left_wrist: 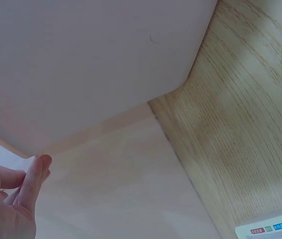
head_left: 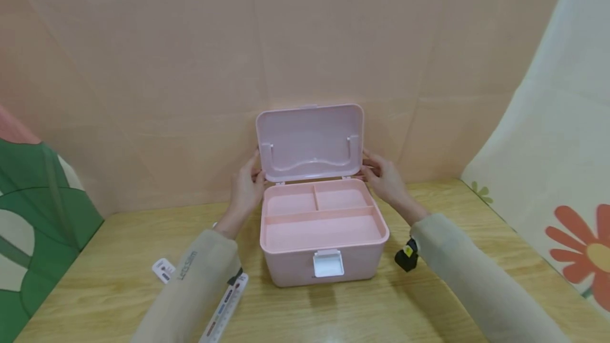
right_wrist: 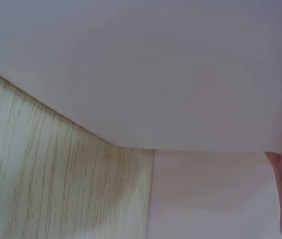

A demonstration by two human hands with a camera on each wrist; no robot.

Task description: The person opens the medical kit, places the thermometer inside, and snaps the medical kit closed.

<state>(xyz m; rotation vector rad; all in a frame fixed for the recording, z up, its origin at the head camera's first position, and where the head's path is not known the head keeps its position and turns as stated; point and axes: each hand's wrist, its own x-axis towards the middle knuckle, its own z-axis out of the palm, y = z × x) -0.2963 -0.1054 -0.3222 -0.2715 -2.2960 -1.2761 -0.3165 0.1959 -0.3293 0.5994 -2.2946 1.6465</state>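
Observation:
A pink storage box (head_left: 326,266) stands on the wooden table, its lid (head_left: 312,139) raised and leaning back. Inside sits a pink tray (head_left: 316,215) with three compartments, nothing visible in them. A white latch (head_left: 329,263) hangs at the front. My left hand (head_left: 245,187) holds the lid's lower left edge between thumb and fingers; some fingertips are hidden behind it. At the lower right edge, my right hand (head_left: 385,178) grips the lid in a similar way. In the wrist views the box's side walls fill much of the picture, with fingers (left_wrist: 31,184) at the rear corner.
A white ruler-like strip (head_left: 224,308) with coloured labels lies left of the box, partly under the left sleeve. Farther left is a small white tag-like piece (head_left: 163,269). A peach cloth (head_left: 305,41) hangs behind the table (head_left: 128,237).

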